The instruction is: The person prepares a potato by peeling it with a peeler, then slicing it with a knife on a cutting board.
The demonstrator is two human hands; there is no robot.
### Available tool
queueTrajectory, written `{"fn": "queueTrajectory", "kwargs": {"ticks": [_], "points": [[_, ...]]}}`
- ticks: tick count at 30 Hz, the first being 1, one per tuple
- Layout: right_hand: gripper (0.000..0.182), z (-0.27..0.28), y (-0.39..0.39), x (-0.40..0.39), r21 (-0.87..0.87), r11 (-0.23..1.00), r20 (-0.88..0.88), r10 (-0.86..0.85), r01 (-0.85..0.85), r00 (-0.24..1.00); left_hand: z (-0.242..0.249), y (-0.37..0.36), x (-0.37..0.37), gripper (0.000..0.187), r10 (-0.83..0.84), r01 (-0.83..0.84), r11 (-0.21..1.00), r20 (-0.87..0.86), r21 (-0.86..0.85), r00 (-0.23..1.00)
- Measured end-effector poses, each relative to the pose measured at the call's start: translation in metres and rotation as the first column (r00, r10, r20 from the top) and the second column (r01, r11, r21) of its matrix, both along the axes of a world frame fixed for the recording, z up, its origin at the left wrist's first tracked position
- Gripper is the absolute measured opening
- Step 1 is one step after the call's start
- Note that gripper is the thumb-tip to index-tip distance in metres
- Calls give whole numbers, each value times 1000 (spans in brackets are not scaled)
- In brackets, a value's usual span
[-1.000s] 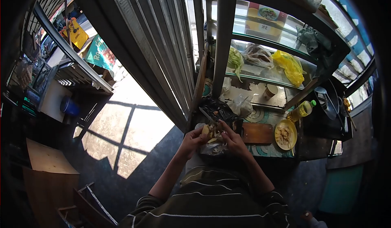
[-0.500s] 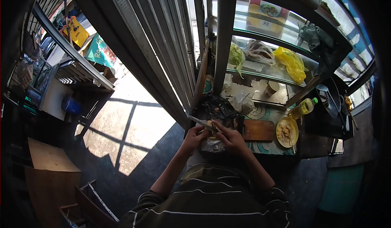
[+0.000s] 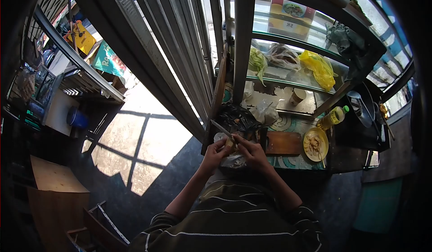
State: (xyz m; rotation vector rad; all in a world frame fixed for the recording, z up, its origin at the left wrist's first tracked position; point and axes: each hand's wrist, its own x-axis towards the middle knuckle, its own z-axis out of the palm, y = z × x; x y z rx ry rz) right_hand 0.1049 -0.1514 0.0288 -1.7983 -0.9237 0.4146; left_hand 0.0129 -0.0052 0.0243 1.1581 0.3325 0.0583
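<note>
My left hand [image 3: 215, 154] is closed around a small pale yellowish-brown piece of food [image 3: 230, 144], whose kind I cannot make out. My right hand [image 3: 253, 153] grips a knife [image 3: 220, 128], its blade pointing up and to the left across the piece. Both hands are close together at the left end of the counter. Just beyond them lies a crumpled black plastic bag [image 3: 238, 117], and under the fingers is some clear plastic [image 3: 235, 161]. A brown wooden cutting board [image 3: 283, 143] lies right of my right hand.
Right of the board stands a yellow plate [image 3: 308, 155] with sliced pieces and a utensil. An oil bottle [image 3: 333, 118], a paper cup [image 3: 297, 96] and a dark wok [image 3: 365, 112] are behind it. A glass display case [image 3: 288, 38] rises at the back; metal shutters [image 3: 166, 49] flank the left.
The knife blade has tilted more steeply, and the pale piece shows more between my fingers. My hands stay in nearly the same place; the whole view has shifted slightly.
</note>
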Motion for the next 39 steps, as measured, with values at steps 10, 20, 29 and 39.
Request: {"fn": "queueTrajectory", "kwargs": {"ticks": [10,20,29,39], "points": [[44,12,-8,2,-24,999,-381,-34,27,924,2,20,2,36,-70,72,903,21,-423,997],[38,10,-9,1,-54,997,-173,-59,50,983,-7,21,14,37,-83,50,865,-45,-500,996],[38,28,-6,-7,-82,996,57,34,-29,998,-9,22,15,46,-58,31,812,-28,-583,998],[44,23,-6,-2,-33,999,109,6,-2,994,-12,21,17,44,27,-81,832,-107,-549,994]]}}
